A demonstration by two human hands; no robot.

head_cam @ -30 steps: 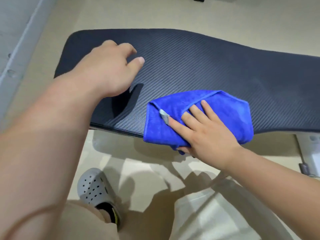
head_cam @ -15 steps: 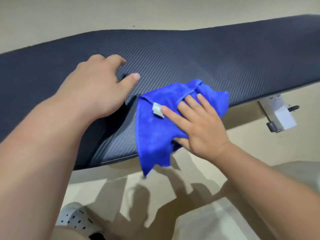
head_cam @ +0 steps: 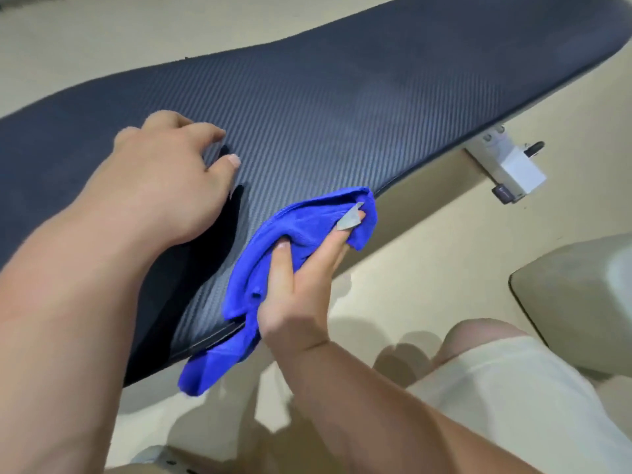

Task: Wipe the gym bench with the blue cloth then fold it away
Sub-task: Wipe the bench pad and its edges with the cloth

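The gym bench (head_cam: 342, 107) is a long dark pad with a woven texture, running from lower left to upper right. My left hand (head_cam: 171, 179) rests on the pad with its fingers loosely bent. The blue cloth (head_cam: 273, 268) is bunched over the bench's near edge, one corner hanging below it and a small grey tag showing at its far end. My right hand (head_cam: 301, 285) grips the cloth at that edge, thumb on top and fingers underneath.
The bench's white metal frame bracket (head_cam: 509, 165) sticks out under the pad at the right. A pale padded block (head_cam: 581, 295) stands on the beige floor at the right. My knee in light shorts (head_cam: 485, 364) is below the bench.
My right hand has turned from lying flat on the cloth to gripping it at the bench's near edge. The cloth has bunched up and hangs lower. The view has swung right.
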